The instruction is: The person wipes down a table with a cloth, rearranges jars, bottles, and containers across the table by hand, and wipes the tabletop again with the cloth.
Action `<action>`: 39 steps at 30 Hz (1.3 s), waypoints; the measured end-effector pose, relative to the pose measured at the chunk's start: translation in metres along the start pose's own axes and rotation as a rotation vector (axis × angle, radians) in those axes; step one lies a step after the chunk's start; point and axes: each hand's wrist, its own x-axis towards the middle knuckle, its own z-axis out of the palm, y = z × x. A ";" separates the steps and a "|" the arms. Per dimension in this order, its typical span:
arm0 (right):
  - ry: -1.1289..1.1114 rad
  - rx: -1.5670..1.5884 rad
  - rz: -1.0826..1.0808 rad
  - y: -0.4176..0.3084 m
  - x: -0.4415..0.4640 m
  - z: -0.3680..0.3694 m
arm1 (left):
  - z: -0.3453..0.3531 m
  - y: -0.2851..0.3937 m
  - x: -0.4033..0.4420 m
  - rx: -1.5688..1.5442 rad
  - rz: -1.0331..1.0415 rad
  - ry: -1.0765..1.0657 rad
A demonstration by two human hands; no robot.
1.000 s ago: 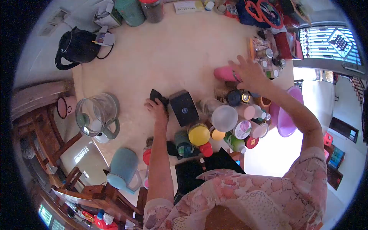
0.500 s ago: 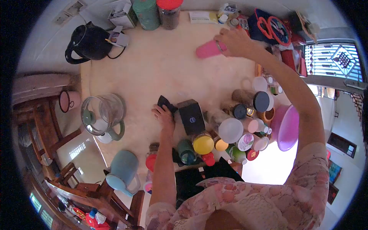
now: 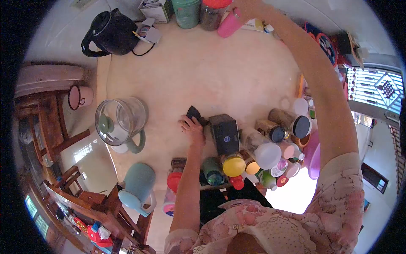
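My left hand [image 3: 193, 130] rests on the table, its fingers on a dark cloth [image 3: 196, 114] beside a black box [image 3: 225, 133]. At the top, my right hand [image 3: 247, 10] grips a pink cup-like item [image 3: 229, 24], close to a jar with a red lid [image 3: 211, 17]. To the right of the black box are several jars and bottles, among them one with a white lid [image 3: 267, 155] and one with a yellow lid [image 3: 234, 164].
A glass pitcher [image 3: 135, 116] and a blue jug [image 3: 138, 184] are on the left. The black kettle [image 3: 114, 34] is at the back left, with a green container [image 3: 186, 13] at the back edge. A purple basin [image 3: 313, 156] sits at the right.
My right hand has carried the pink item from the right side to the back edge, near the red-lidded jar. My left hand still rests at the dark cloth; the view has shifted.
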 end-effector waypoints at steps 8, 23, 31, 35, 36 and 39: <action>0.062 0.145 -0.012 0.027 0.039 0.015 | 0.001 -0.002 -0.001 -0.077 -0.009 -0.030; 0.284 0.201 0.059 0.016 0.037 0.022 | 0.034 0.003 -0.003 -0.009 -0.039 0.134; 0.443 0.250 0.130 0.020 0.047 0.042 | 0.012 0.000 -0.001 -0.043 -0.004 0.122; 0.351 0.222 0.182 0.026 0.057 0.051 | 0.004 -0.001 0.000 -0.032 -0.007 0.046; 0.335 0.182 0.142 0.028 0.061 0.054 | 0.002 -0.001 -0.001 -0.032 -0.002 0.033; 0.419 0.129 0.120 0.030 0.063 0.066 | 0.002 -0.002 -0.003 -0.021 0.012 0.026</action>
